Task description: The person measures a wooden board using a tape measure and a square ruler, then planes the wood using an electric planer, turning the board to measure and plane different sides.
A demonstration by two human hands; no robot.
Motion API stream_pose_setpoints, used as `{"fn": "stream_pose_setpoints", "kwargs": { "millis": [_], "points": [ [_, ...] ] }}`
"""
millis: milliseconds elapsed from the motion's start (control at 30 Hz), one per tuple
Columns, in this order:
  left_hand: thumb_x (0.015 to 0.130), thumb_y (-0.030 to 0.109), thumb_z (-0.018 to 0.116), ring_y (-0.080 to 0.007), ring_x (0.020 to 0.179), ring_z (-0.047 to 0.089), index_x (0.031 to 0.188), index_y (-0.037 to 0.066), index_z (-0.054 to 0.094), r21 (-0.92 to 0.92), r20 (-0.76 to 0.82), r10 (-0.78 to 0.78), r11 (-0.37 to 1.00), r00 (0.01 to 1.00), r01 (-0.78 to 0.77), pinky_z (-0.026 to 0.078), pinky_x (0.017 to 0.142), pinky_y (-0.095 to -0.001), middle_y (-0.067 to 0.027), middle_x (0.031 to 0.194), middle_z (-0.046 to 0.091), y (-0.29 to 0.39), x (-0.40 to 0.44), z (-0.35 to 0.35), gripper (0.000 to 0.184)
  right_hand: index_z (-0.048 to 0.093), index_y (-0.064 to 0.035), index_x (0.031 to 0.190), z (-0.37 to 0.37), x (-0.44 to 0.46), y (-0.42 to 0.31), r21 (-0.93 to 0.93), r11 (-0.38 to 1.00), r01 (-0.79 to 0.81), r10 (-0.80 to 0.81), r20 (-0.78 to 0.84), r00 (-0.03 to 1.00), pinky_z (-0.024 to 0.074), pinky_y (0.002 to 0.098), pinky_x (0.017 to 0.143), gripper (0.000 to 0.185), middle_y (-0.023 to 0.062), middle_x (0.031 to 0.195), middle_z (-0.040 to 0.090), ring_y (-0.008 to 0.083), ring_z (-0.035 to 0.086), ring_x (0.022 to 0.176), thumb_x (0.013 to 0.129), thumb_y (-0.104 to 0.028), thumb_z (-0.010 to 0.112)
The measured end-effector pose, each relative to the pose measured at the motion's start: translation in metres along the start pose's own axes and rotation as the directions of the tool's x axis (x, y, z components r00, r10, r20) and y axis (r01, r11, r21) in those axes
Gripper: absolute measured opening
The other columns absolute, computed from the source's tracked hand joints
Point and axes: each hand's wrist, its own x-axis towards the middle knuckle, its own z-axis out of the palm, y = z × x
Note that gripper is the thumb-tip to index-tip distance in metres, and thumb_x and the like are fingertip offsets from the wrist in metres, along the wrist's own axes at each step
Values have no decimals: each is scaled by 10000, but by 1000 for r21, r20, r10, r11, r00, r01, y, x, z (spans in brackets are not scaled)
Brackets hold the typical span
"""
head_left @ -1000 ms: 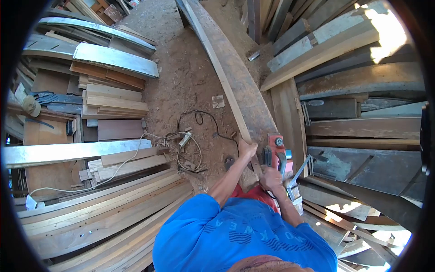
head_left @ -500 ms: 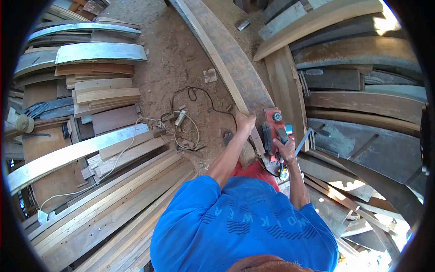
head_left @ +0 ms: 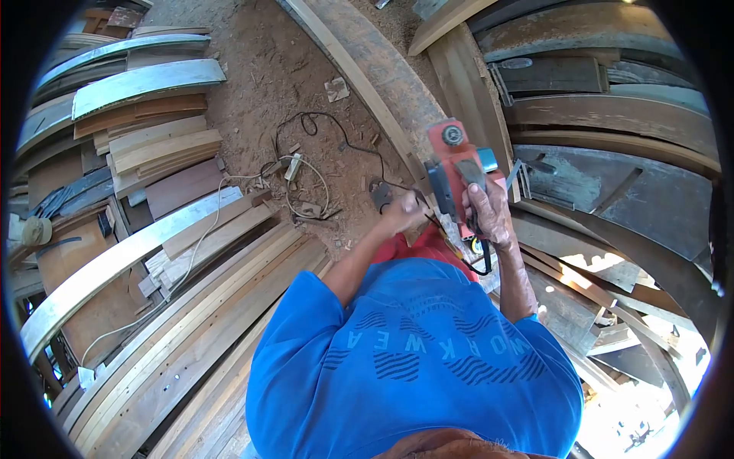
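My right hand [head_left: 488, 208] grips the handle of a red electric planer [head_left: 453, 164], which is tilted up above the near end of a long timber. My left hand [head_left: 403, 213] is just left of it, fingers curled around the planer's dark power cord [head_left: 436, 220]. Running away from me is the wide, weathered timber [head_left: 380, 53], with a paler wooden strip [head_left: 359, 88] along its left edge. Motion blurs the planer slightly, and it hides part of the timber's near end.
A white extension socket [head_left: 293, 167] and looped cords lie on the shaving-strewn dirt floor. Stacked boards [head_left: 164, 149] stand to the left, with long planks [head_left: 191, 344] nearer me. More large boards [head_left: 604, 115] lean along the right side.
My right hand has raised the planer off the timber and tilted it. My left hand has come off the pale strip and moved back toward me. The view has shifted slightly.
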Motion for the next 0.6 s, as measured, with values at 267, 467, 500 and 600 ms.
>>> {"fn": "stream_pose_setpoints", "kwargs": {
  "millis": [267, 467, 500, 600],
  "points": [
    [884, 344, 621, -430, 1281, 548, 1427, 16, 486, 462, 448, 63, 838, 892, -291, 437, 1097, -456, -300, 1380, 550, 21, -62, 70, 649, 584, 20, 983, 23, -31, 28, -177, 983, 50, -22, 156, 988, 487, 317, 554, 548, 47, 674, 592, 134, 591, 604, 1008, -526, 553],
    [757, 195, 637, -374, 1311, 515, 1353, 127, 582, 347, 659, 320, 673, 680, -653, 362, 1113, -556, -204, 1372, 575, -41, -29, 102, 602, 602, 52, 1135, 38, -13, 40, -330, 938, 103, -61, 133, 989, 545, 442, 713, 625, 209, 790, 688, 316, 716, 763, 964, -549, 597],
    [741, 175, 634, -366, 1293, 522, 1308, 133, 613, 334, 638, 337, 689, 693, -643, 364, 1097, -565, -190, 1342, 594, -38, -30, 98, 569, 603, 53, 1158, 43, -1, 38, -323, 943, 79, -39, 130, 991, 547, 453, 735, 630, 225, 810, 695, 341, 725, 788, 959, -544, 604],
    [737, 153, 644, -369, 1076, 619, 1048, 109, 696, 413, 493, 333, 724, 804, -553, 461, 928, -537, -162, 1100, 686, -34, -26, 79, 318, 592, 13, 1009, 67, 31, 22, -267, 955, 133, -115, 83, 990, 487, 315, 551, 524, 37, 668, 591, 124, 587, 594, 984, -510, 597]
  ]
}}
